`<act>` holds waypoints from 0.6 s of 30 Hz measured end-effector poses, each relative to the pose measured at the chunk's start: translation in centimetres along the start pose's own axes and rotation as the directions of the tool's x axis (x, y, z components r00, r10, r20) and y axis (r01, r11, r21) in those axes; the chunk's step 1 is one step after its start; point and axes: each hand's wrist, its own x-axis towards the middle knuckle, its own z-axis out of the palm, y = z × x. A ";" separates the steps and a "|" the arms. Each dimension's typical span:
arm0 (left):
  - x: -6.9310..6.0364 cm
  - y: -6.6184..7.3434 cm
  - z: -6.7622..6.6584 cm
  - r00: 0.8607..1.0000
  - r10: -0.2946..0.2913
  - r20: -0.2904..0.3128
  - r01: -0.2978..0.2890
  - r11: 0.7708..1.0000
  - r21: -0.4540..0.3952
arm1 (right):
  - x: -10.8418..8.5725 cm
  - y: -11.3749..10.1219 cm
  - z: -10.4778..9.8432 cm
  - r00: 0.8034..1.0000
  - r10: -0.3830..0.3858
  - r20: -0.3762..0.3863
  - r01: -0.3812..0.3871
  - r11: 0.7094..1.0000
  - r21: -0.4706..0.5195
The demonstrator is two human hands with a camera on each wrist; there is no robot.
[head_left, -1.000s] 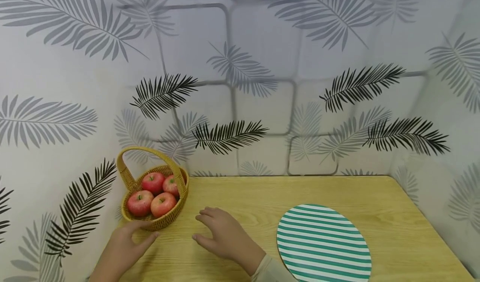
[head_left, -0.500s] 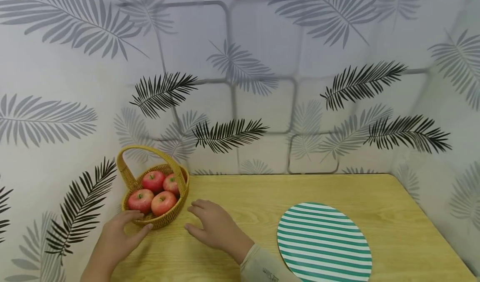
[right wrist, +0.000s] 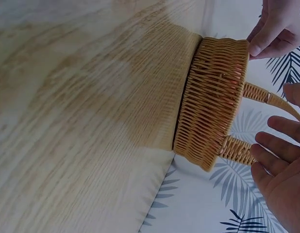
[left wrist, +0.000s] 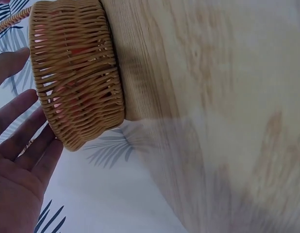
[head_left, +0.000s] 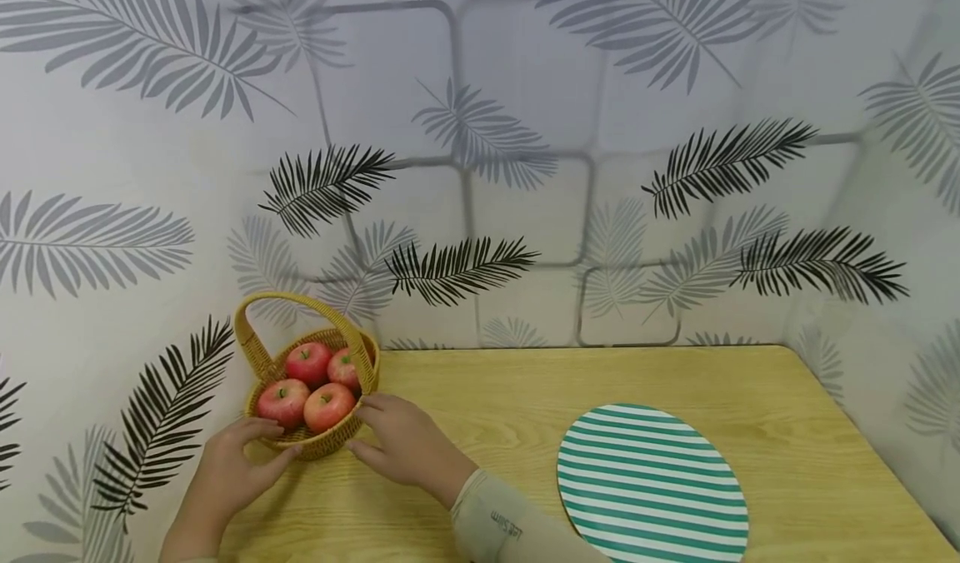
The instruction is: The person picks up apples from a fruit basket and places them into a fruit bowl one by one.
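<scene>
A yellow-brown wicker basket (head_left: 326,445) with an arched handle (head_left: 298,298) stands at the table's far left and holds several red apples (head_left: 328,407). My left hand (head_left: 234,470) is at its front-left rim, fingers extended and thumb spread apart. In the left wrist view, the fingertips (left wrist: 52,150) meet the rim, and the thumb lies close to it. On the basket's right side, my right hand (head_left: 408,445) reaches toward the rim with fingers extended. The right wrist view shows this palm (right wrist: 288,194) and its spread fingers beside the handle, a little off the wicker wall.
A round placemat (head_left: 651,484) with green and white stripes lies flat on the wooden table (head_left: 480,388), right of my hands. Behind and left of the basket rises a wall (head_left: 517,213) with a leaf pattern.
Both hands have come nearer the basket. The right moved left to the basket's right side, and the left moved slightly up to the front rim. The basket stays where it was.
</scene>
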 end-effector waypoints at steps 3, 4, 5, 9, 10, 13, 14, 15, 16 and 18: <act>0.4 -0.6 0.0 1.000 -0.003 0.008 0.003 1.000 0.001 | 0.7 0.0 0.5 1.000 -0.005 0.027 0.005 1.000 0.001; 0.5 -0.8 -0.1 1.000 -0.008 0.019 0.008 1.000 -0.005 | 0.9 0.0 0.7 0.999 -0.005 0.037 0.005 1.000 0.002; 0.6 -0.9 -0.1 0.999 -0.015 0.033 0.016 1.000 -0.012 | 1.1 0.0 0.9 0.999 -0.005 0.046 0.005 1.000 0.003; 1.2 -1.3 -0.3 0.994 -0.045 0.095 0.049 0.998 -0.036 | 1.9 -0.1 1.8 0.997 -0.009 0.074 0.010 1.000 -0.009; 1.3 -1.4 -0.3 0.993 -0.051 0.109 0.056 0.997 -0.044 | 2.0 -0.1 2.0 0.997 -0.013 0.081 0.015 1.000 -0.016; 1.5 -1.6 -0.3 0.990 -0.064 0.125 0.071 0.996 -0.052 | 2.5 -0.2 2.6 0.994 -0.029 0.105 0.034 0.999 -0.041; 1.6 -1.6 -0.3 0.989 -0.066 0.129 0.074 0.996 -0.055 | 2.6 -0.3 2.8 0.993 -0.031 0.113 0.037 0.998 -0.049; 1.6 -1.6 -0.3 0.989 -0.068 0.129 0.076 0.995 -0.058 | 2.7 -0.3 3.0 0.992 -0.030 0.121 0.038 0.998 -0.058; 1.6 -1.6 -0.3 0.989 -0.069 0.129 0.077 0.995 -0.060 | 2.8 -0.3 3.1 0.991 -0.028 0.128 0.037 0.997 -0.067; 1.6 -1.7 -0.3 0.989 -0.074 0.131 0.082 0.995 -0.055 | 3.0 -0.3 3.5 0.990 -0.014 0.137 0.026 0.996 -0.081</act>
